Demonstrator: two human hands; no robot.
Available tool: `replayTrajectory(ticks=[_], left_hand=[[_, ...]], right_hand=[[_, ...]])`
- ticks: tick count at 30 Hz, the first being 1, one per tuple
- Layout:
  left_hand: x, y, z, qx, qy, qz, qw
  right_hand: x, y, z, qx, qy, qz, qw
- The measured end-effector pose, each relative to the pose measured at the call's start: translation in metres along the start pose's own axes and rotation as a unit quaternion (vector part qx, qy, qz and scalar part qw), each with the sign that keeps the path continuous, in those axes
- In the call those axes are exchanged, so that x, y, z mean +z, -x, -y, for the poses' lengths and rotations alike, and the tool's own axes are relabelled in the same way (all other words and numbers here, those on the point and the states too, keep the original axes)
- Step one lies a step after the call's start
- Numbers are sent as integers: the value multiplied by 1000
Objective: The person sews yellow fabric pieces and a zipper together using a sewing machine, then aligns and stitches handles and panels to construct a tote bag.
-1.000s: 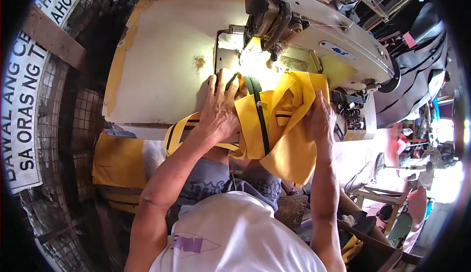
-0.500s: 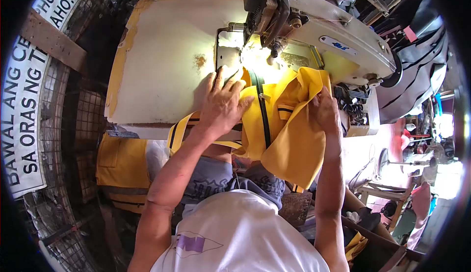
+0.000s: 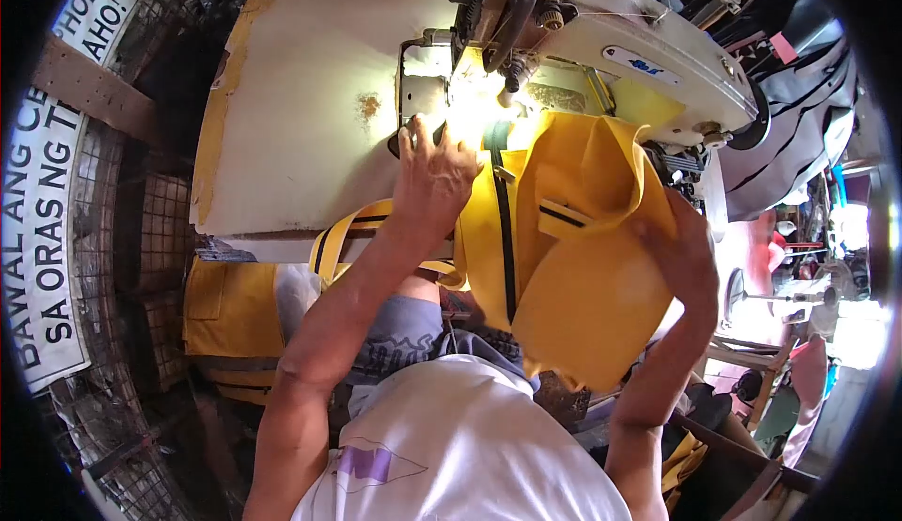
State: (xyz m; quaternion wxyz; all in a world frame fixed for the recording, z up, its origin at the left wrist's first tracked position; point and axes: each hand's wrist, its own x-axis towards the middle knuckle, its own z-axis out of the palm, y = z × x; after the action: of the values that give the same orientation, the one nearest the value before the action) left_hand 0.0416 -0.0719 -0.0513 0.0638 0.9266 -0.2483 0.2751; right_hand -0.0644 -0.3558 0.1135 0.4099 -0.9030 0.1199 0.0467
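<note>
A yellow fabric bag piece point(image 3: 592, 305) with a black zipper point(image 3: 505, 239) lies partly under the sewing machine point(image 3: 601, 42) and hangs over the table's front edge. My left hand point(image 3: 434, 173) rests on the machine bed and the bag's left edge beside the lit needle area, its fingers spread. On the other side, my right hand point(image 3: 681, 244) grips the bag's raised right side, with some fingers hidden behind the cloth. A metal zipper pull point(image 3: 505, 173) shows near the top of the zipper. Glare hides the needle. A yellow strap with a dark stripe point(image 3: 349, 230) loops behind my left forearm.
The pale sewing table point(image 3: 282, 98) has a worn yellow edge on the left. More yellow bag pieces point(image 3: 230, 310) hang below it. Lettered signs point(image 3: 52, 239) and wire mesh stand at far left. Dark sheet material point(image 3: 794, 117) hangs behind the machine at right.
My right hand has moved right and slightly down, spreading the bag's right side outward and lifting its lower flap. My left hand stays near the needle area. The view has shifted slightly.
</note>
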Motion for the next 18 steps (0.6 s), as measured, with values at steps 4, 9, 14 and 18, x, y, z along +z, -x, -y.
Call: replayTrajectory(ticks=[4, 9, 14, 18], left_hand=[[-23, -19, 17, 26, 74, 149, 986], [4, -5, 24, 55, 59, 6, 997], [-17, -25, 28, -7, 101, 135, 986], [-8, -20, 31, -14, 132, 55, 990]], right_hand=[[30, -49, -84, -41, 142, -6, 989], [47, -39, -90, 15, 40, -17, 999], [42, -31, -79, -11, 58, 7, 998], [39, -26, -79, 8, 21, 24, 999]])
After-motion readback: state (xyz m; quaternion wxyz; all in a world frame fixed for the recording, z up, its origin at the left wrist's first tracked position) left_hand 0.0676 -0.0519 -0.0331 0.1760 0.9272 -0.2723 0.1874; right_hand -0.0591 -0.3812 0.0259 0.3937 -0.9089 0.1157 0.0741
